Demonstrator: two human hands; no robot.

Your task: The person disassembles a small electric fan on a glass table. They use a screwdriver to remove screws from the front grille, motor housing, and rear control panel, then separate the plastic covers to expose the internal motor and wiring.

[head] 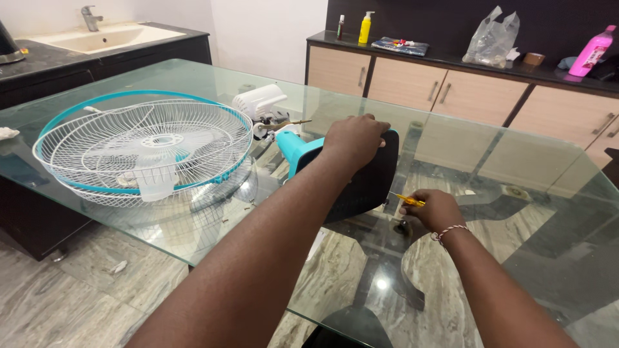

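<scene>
A fan lies taken apart on a glass table (503, 154). My left hand (353, 138) presses down on top of the fan's black base (364, 187), which stands on edge with its teal neck (293, 149) pointing left. Just right of the base, my right hand (433, 209) is closed around a yellow-handled screwdriver (407, 200) whose tip points at the base's underside. A red and white thread circles that wrist. The white wire guard with a teal rim (143, 147) lies flat at the left, and the white motor housing (259, 102) sits behind it.
A dark counter with a sink (106, 37) runs along the far left. Behind the table, cabinets (412, 80) carry a yellow bottle (365, 29), a pink bottle (592, 53) and a plastic bag (493, 40). Small screws and bits lie on the glass near the guard.
</scene>
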